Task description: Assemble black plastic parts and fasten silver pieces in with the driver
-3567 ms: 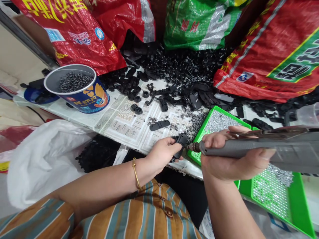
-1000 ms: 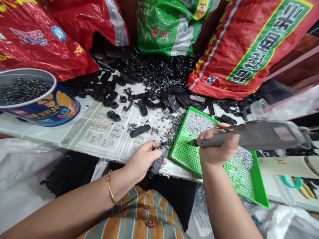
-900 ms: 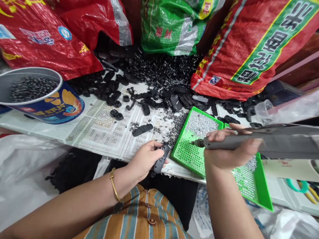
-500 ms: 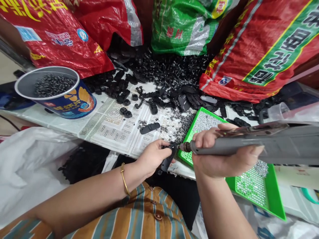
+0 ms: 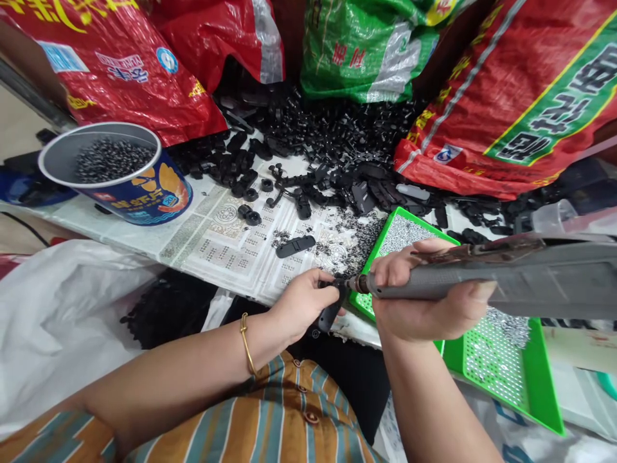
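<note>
Looking like a small, kinda makeshift workshop to me, with hand assembly going on. Black plastic parts are lying in heaps all over a patterned tabletop. Green trays are holding loads of tiny silvery metal bits, and a blue printed tub is sitting there full of more little pieces. A grey power tool is resting in the right hand. Big red sacks and a green sack are standing behind the mess, and a white bag is slouching beside the table.
</note>
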A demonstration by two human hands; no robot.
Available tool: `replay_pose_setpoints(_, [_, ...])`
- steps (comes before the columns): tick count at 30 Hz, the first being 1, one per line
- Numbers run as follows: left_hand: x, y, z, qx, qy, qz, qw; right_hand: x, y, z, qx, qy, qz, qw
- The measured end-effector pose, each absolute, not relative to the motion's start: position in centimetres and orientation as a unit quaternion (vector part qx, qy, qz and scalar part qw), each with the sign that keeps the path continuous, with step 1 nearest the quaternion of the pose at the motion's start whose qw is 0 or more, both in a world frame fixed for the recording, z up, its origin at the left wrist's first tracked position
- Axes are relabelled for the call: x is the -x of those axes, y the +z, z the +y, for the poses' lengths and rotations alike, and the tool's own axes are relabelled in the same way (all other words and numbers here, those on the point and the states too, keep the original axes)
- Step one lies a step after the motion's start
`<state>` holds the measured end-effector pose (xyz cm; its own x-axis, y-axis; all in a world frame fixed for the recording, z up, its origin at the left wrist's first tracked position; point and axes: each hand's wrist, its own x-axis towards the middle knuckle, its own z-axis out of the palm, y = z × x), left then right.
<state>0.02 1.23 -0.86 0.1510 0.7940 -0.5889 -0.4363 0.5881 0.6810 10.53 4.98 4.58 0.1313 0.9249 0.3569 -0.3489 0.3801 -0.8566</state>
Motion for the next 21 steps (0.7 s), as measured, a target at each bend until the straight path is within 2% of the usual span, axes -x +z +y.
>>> replay_pose_setpoints(14, [-0.1, -1.0, 1.1, -0.182, 0.43, 0.491, 0.736, -10.1, 4.7, 4.6, 0.26, 0.489, -0.506, 0.661])
replay_pose_setpoints(21, [0.6, -0.5, 1.5, -0.205, 0.423, 0.466, 0.75, -10.6, 5.7, 4.3, 0.286, 0.447, -0.482, 0.697])
